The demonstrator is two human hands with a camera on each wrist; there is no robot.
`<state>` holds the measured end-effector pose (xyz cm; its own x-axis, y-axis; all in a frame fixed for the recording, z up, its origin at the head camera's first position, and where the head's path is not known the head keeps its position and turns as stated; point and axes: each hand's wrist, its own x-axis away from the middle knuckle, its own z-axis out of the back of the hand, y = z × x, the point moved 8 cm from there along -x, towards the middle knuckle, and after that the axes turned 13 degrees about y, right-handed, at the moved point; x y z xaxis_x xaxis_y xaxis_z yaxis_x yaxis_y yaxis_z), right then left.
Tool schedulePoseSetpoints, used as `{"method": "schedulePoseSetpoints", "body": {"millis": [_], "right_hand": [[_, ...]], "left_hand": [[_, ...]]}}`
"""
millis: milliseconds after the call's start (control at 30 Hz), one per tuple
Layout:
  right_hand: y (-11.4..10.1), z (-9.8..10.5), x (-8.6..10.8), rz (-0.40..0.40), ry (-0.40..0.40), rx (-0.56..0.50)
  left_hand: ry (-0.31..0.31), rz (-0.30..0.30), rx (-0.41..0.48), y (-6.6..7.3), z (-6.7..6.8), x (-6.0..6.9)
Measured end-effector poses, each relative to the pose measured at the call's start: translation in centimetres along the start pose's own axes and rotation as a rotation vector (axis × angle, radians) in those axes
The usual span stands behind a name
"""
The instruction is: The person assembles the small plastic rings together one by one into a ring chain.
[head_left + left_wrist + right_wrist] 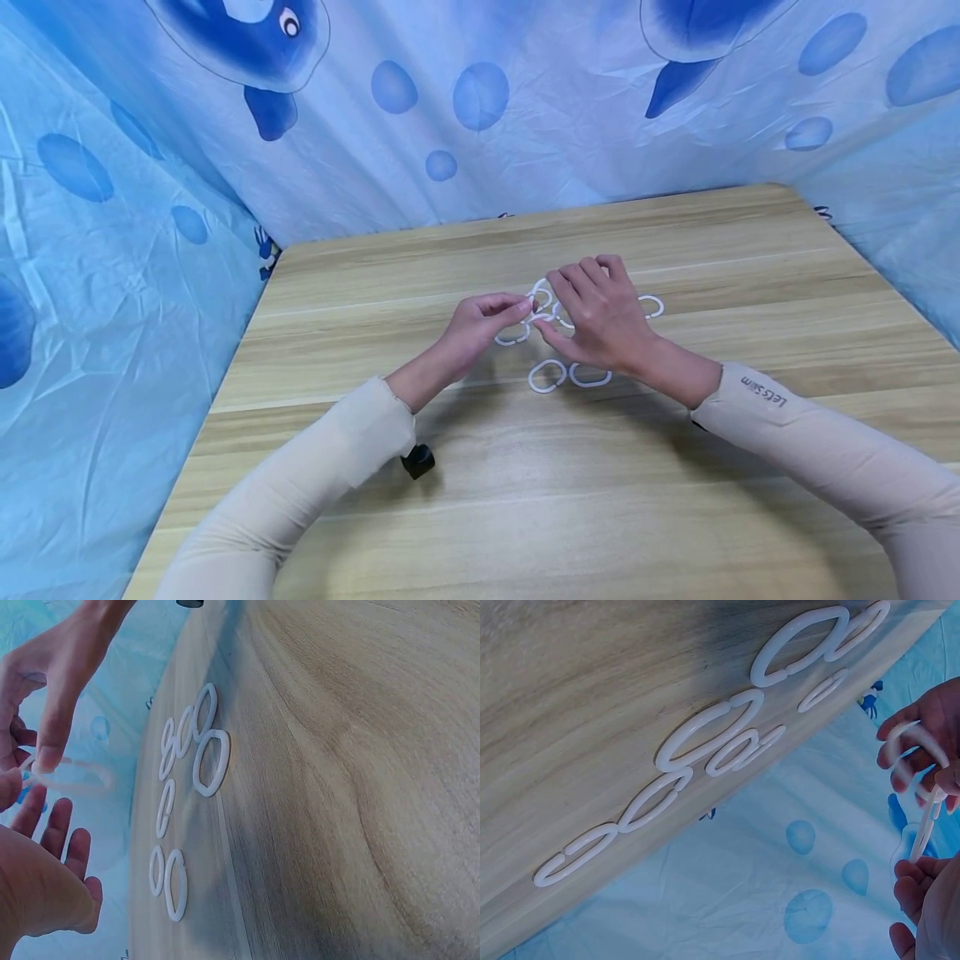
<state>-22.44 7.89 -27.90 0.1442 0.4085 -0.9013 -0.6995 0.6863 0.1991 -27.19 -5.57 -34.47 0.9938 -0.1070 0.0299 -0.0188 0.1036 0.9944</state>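
Above the table my left hand (480, 323) pinches a white plastic chain link (939, 750) between thumb and fingers. My right hand (600, 310) faces it with the thumb low, pinching a second white link (924, 834). In the right wrist view the two held links meet or overlap; whether they are joined I cannot tell. Blurred in the left wrist view, a held link (105, 777) lies under the right thumb. Below the hands, several loose oval links lie flat on the wood, among them one (547, 377) near the front. Some show a small gap in the loop.
The wooden table (480, 517) extends around the hands. A small black object (418, 461) is by the left sleeve. Blue curtains (420, 183) with sea-animal prints hang behind and beside the table.
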Motion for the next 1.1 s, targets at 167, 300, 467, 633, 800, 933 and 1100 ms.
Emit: {"method": "schedulePoseSetpoints", "body": {"millis": [167,300,467,633,800,933,1100], "right_hand": [[0.0,0.0,0.0,0.0,0.006,-0.006],[0.0,-0.1,0.0,-0.005,0.003,-0.024],[0.7,-0.2,0.3,-0.07,-0.032,-0.131],[2.3,0.1,0.9,-0.151,-0.071,-0.229],[5.3,1.0,1.7,-0.249,-0.073,-0.237],[7.4,1.6,2.7,-0.303,-0.101,-0.204],[8.8,1.7,3.9,-0.318,-0.162,-0.16]], "left_hand": [[0.018,0.004,-0.006,0.0,0.0,0.0],[0.053,-0.003,-0.016,0.1,0.2,-0.1],[0.092,-0.039,-0.044,0.4,0.5,-0.1],[0.135,-0.075,-0.048,0.8,1.3,-0.2],[0.148,-0.059,-0.031,0.8,2.1,-0.3],[0.144,-0.047,-0.017,0.8,2.4,-0.2],[0.151,-0.037,-0.019,0.7,2.7,-0.2]]}}
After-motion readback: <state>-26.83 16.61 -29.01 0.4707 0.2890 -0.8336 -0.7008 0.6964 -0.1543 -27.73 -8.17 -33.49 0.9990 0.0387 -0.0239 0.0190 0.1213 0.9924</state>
